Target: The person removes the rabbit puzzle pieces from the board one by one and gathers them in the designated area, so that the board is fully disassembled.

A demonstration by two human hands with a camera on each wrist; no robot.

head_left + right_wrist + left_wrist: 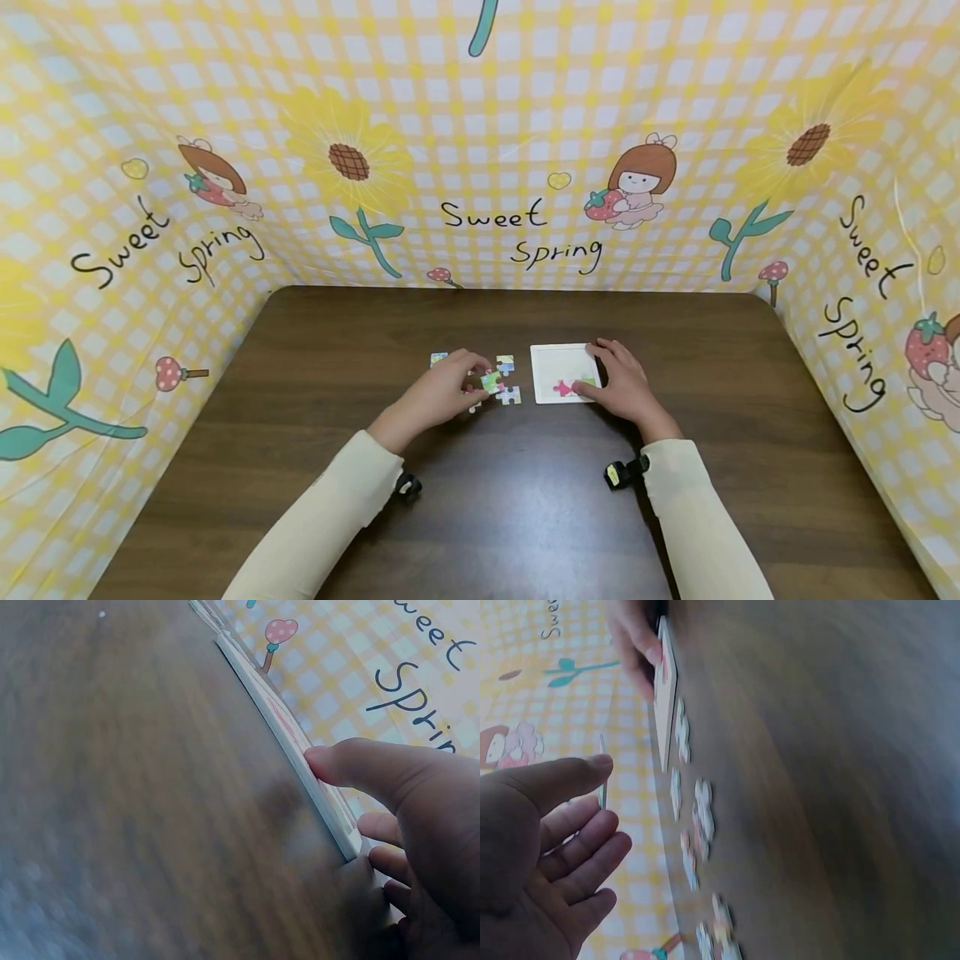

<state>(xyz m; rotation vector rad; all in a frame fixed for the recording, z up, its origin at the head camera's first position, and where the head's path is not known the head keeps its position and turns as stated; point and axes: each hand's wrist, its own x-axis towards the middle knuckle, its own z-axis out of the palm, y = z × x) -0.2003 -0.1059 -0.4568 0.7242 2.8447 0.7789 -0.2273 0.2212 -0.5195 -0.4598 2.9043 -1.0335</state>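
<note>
My left hand [435,390] pinches a green-and-pink jigsaw piece [492,382] between thumb and fingers. In the left wrist view that piece [604,796] is seen edge-on at the thumb tip, held above the table. A square white puzzle tray [551,364] lies just to the right. My right hand [628,388] holds the tray at its right side, the thumb on its near part and the other fingers along its right edge. Inside the tray, a pink piece [562,387] lies by the near edge, with a green patch partly hidden by the thumb.
Loose pieces lie left of the tray, among them one farther back [506,363], one nearer [509,396] and a blue one [438,358]; my left hand partly covers others. The brown wooden table [480,500] is bordered by a yellow checked cloth [480,167] at back and sides.
</note>
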